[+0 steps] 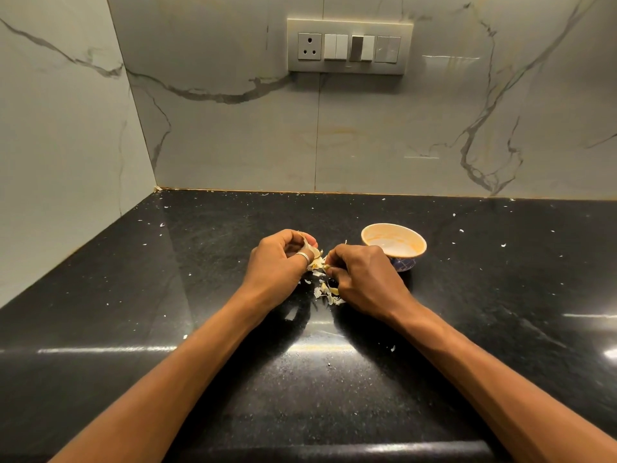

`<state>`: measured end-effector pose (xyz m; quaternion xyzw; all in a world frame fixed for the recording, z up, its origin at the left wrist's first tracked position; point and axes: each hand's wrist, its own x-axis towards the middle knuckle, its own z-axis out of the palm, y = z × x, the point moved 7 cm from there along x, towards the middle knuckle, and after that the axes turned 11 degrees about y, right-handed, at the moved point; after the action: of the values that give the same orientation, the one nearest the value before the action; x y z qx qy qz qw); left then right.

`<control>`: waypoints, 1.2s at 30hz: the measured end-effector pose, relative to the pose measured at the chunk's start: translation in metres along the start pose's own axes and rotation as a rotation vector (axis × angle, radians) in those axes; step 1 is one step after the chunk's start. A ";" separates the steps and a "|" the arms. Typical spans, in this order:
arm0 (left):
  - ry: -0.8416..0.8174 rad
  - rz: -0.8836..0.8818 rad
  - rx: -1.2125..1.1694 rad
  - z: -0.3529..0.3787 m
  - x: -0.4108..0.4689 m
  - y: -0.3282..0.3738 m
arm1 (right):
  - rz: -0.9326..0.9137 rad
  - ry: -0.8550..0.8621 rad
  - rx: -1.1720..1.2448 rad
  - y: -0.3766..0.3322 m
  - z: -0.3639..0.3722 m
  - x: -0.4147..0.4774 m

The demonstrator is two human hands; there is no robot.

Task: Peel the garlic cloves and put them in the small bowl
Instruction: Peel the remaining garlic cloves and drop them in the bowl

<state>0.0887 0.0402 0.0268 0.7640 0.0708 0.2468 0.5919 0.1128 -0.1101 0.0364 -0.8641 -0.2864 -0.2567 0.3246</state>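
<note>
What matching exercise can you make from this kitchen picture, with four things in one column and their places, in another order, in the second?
Things
1. small bowl
2. garlic clove
3. loose skins
4. switch panel

Places
A. on the marble wall
B. gripped in the left hand, with the right hand pinching at it
C. standing on the black counter, just behind the right hand
D. lying on the counter between the two wrists

Pairs: 1-C, 2-B, 3-D, 4-A
</note>
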 end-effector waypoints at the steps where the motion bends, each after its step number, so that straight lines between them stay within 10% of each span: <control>1: -0.001 0.003 0.007 0.000 0.000 0.000 | -0.011 -0.004 -0.009 -0.001 0.001 0.000; 14: -0.072 -0.046 -0.132 0.006 0.002 -0.005 | 0.076 0.211 0.108 0.000 -0.019 0.006; 22: -0.105 -0.050 -0.200 0.006 -0.001 0.002 | 0.393 -0.031 0.623 0.010 -0.004 0.004; 36: -0.140 -0.126 -0.261 0.008 -0.003 -0.002 | 0.375 -0.046 0.597 0.014 0.001 0.003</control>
<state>0.0896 0.0328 0.0226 0.6899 0.0444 0.1625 0.7041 0.1239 -0.1173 0.0318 -0.7742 -0.1922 -0.0781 0.5979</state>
